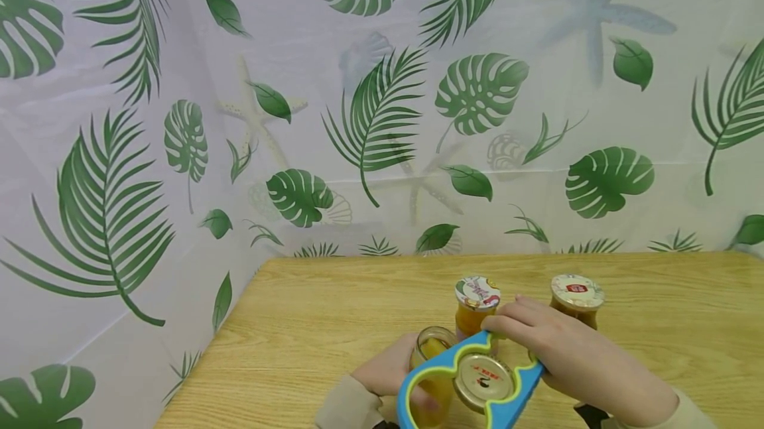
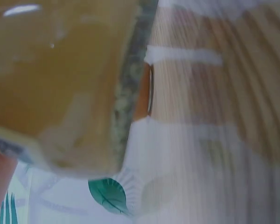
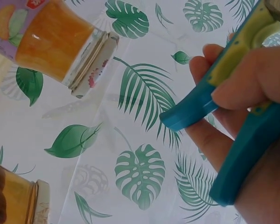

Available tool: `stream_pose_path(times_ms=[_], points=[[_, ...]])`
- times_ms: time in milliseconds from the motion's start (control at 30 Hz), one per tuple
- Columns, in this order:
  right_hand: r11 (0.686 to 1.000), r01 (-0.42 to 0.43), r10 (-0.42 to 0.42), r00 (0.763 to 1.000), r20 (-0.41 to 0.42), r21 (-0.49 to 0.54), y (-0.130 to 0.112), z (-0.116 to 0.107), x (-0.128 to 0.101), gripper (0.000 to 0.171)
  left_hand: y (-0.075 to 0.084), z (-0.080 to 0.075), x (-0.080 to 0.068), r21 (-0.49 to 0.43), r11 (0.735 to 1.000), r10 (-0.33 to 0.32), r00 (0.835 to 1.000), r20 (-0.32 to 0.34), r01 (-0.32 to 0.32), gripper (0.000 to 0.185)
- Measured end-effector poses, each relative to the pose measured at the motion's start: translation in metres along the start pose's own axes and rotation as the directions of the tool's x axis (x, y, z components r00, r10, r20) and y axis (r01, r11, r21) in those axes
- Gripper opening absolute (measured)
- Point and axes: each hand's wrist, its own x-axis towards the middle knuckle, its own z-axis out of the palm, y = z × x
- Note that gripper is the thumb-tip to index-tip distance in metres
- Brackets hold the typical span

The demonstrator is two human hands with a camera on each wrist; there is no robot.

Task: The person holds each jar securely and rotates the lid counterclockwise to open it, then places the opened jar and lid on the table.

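In the head view, my left hand [image 1: 388, 368] grips a lidless glass jar [image 1: 434, 337] with yellow contents, its round mouth uncovered. The same jar [image 2: 60, 88] fills much of the blurred left wrist view. My right hand [image 1: 573, 349] holds a blue and lime-green jar opener [image 1: 408, 392] with scalloped openings, tilted in front of the jar and hiding part of it. A gold metal lid [image 1: 485, 381] sits within one of the opener's openings. Up close in the right wrist view, thumb and fingers clasp the opener [image 3: 193, 107].
Behind the hands stands an amber-filled jar [image 1: 477, 296] with a printed white lid. Another lidded jar [image 1: 576, 293] is farther right, partly covered by my right hand. The wooden table [image 1: 310, 309] meets a leaf-patterned sheet [image 1: 382, 144] at the back and left.
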Motion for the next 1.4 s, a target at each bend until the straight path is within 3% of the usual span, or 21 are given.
stream_pose_path(times_ms=[233,367,533,733,900,1100,1400], points=[[1.000,0.003,-0.003,1.000,0.017,0.004,0.000,0.002,0.001,0.077,-0.019,-0.013,-0.005,0.037,0.999,0.012,0.999,-0.048,-0.011,0.036],[1.000,0.010,-0.010,1.000,0.010,0.006,0.001,0.003,0.001,0.076,-0.023,-0.019,-0.009,0.052,0.998,-0.034,0.992,-0.125,0.041,0.038],[1.000,-0.004,0.004,1.000,0.031,0.006,0.000,0.005,0.001,0.076,-0.022,-0.022,-0.013,0.007,0.996,-0.083,0.974,-0.212,0.086,0.041],[1.000,-0.018,0.018,0.999,0.042,0.002,0.000,0.006,0.001,0.077,-0.021,-0.025,-0.015,0.061,0.981,-0.151,0.923,-0.353,0.184,0.048],[1.000,-0.022,0.022,0.998,0.054,0.005,0.000,0.007,0.001,0.077,-0.022,-0.027,-0.017,0.105,0.966,-0.165,0.878,-0.448,0.235,0.049],[1.000,-0.027,0.027,0.998,0.060,0.000,0.000,0.008,0.001,0.077,-0.020,-0.030,-0.018,0.114,0.953,-0.181,0.831,-0.526,0.280,0.047],[0.998,-0.063,0.062,0.991,0.117,0.005,-0.001,0.008,0.001,0.076,0.003,-0.024,-0.016,0.122,0.938,-0.189,0.773,-0.606,0.325,0.044]])
